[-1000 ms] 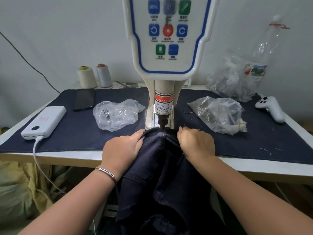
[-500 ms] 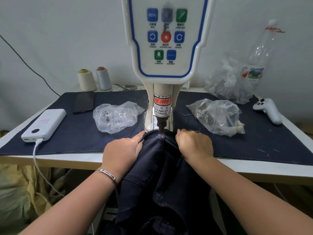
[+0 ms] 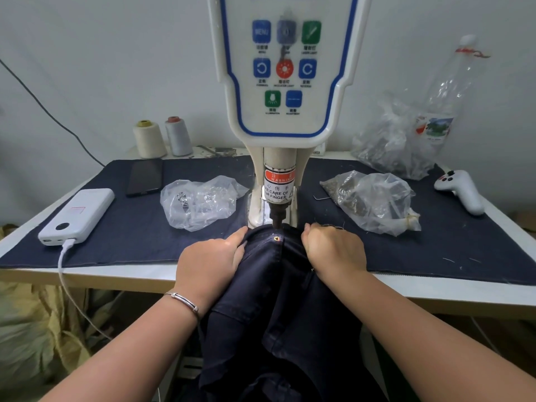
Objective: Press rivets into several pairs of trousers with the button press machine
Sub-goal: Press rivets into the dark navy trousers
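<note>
Gripping the trousers [image 3: 278, 300] with both hands, left [image 3: 211, 256] and right [image 3: 333, 248], I stretch the cloth flat so the rivet [image 3: 277, 238] sits beneath the press head [image 3: 277, 216].

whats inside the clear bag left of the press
The clear plastic bag holds a few small shiny metal pieces, clustered at its left end; they look like rivet or button parts. The crumpled plastic blurs them, so their exact type and count cannot be told.
</note>
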{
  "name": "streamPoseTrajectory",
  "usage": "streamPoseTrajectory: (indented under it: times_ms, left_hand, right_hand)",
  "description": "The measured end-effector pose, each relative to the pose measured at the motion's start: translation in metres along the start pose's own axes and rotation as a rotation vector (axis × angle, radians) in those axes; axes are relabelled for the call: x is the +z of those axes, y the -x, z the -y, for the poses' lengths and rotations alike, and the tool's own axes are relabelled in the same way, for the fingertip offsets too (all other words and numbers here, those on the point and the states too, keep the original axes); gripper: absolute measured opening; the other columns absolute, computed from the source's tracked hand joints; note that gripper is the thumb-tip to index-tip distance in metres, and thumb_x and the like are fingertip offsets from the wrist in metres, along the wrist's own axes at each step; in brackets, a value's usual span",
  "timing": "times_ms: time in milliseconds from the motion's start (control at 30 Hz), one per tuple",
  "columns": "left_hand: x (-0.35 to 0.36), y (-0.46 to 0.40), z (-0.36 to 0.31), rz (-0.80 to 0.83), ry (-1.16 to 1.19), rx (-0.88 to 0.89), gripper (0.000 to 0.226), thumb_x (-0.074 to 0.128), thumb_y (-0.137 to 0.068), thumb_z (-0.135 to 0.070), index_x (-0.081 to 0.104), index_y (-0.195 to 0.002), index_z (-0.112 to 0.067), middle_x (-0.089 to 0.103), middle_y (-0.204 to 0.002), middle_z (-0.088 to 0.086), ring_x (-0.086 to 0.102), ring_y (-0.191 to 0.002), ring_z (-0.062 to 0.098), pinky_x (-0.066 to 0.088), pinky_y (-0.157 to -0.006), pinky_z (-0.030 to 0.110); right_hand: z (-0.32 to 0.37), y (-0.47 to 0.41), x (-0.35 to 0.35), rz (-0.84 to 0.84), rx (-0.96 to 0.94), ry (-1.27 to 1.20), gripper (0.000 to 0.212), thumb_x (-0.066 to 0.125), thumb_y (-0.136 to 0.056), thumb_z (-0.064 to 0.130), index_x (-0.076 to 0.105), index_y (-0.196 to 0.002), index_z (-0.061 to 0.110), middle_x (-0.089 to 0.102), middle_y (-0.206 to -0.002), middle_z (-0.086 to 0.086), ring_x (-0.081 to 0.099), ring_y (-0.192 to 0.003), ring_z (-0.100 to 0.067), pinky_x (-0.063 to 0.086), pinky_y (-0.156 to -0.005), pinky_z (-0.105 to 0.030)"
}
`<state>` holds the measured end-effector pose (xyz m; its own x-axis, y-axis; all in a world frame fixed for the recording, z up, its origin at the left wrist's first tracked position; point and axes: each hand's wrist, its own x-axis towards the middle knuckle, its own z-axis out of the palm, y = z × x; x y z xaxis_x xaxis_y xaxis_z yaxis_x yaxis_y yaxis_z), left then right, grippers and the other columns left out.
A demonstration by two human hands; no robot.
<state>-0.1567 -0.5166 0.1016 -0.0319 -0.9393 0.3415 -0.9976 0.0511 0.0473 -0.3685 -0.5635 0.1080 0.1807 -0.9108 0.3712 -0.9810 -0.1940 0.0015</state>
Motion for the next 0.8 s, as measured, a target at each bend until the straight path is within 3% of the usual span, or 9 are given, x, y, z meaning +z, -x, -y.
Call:
streamPoseTrajectory:
  times_ms: [333,500,600,667,733,800]
  left_hand:
    - [0.003,0.0,-0.001,-0.032,-0.004,0.008,0.043,0.03,-0.105,-0.047,0.041,-0.146,-0.046,0.074,-0.093,0.001,0.068,-0.085,0.027,0.036,-0.059,0.032]
    - [-0.006,0.001,-0.002,-0.056,0.076,-0.048,0.039,0.033,-0.104,-0.047,0.051,-0.138,-0.043,0.075,-0.097,0.004,0.068,-0.09,0.032,0.038,-0.062,0.035]
    - [-0.014,0.0,-0.001,0.013,0.197,-0.125,0.031,0.036,-0.103,-0.048,0.057,-0.116,-0.029,0.072,-0.093,0.004,0.064,-0.088,0.033,0.039,-0.065,0.036]
    - [-0.022,-0.004,0.003,0.066,0.343,-0.146,0.034,0.043,-0.101,-0.048,0.055,-0.092,-0.018,0.066,-0.084,0.001,0.059,-0.082,0.027,0.039,-0.065,0.036]
    - [-0.033,-0.01,0.011,0.113,0.518,-0.114,0.04,0.053,-0.1,-0.043,0.054,-0.075,-0.012,0.059,-0.069,-0.002,0.054,-0.069,0.018,0.037,-0.06,0.029]
    - [-0.046,-0.014,0.018,0.187,0.703,-0.14,0.042,0.061,-0.097,-0.039,0.058,-0.064,-0.014,0.054,-0.059,-0.006,0.047,-0.056,0.008,0.032,-0.051,0.021]
  right_hand:
    - [0.001,0.005,-0.006,-0.039,0.007,-0.05,0.048,0.026,-0.105,0.029,0.064,-0.087,0.007,0.069,-0.079,-0.012,0.064,-0.072,-0.033,0.032,-0.055,-0.032]
    - [0.003,0.01,-0.014,-0.093,0.027,-0.09,0.048,0.026,-0.106,0.031,0.061,-0.084,0.006,0.068,-0.078,-0.014,0.063,-0.072,-0.035,0.03,-0.056,-0.032]
    - [0.002,0.006,-0.021,-0.085,0.1,-0.257,0.046,0.034,-0.104,0.033,0.058,-0.073,0.007,0.064,-0.073,-0.013,0.06,-0.072,-0.036,0.032,-0.059,-0.033]
    - [0.001,0.001,-0.035,-0.078,0.133,-0.427,0.048,0.04,-0.1,0.032,0.042,-0.056,0.012,0.051,-0.058,-0.006,0.05,-0.061,-0.029,0.03,-0.057,-0.033]
    - [-0.001,-0.008,-0.052,0.004,0.165,-0.655,0.05,0.044,-0.096,0.029,0.031,-0.05,0.014,0.037,-0.048,0.0,0.039,-0.052,-0.02,0.027,-0.052,-0.034]
    - [-0.001,-0.011,-0.068,0.154,0.283,-0.921,0.044,0.049,-0.091,0.027,0.034,-0.051,0.016,0.036,-0.047,0.002,0.036,-0.049,-0.015,0.028,-0.052,-0.031]
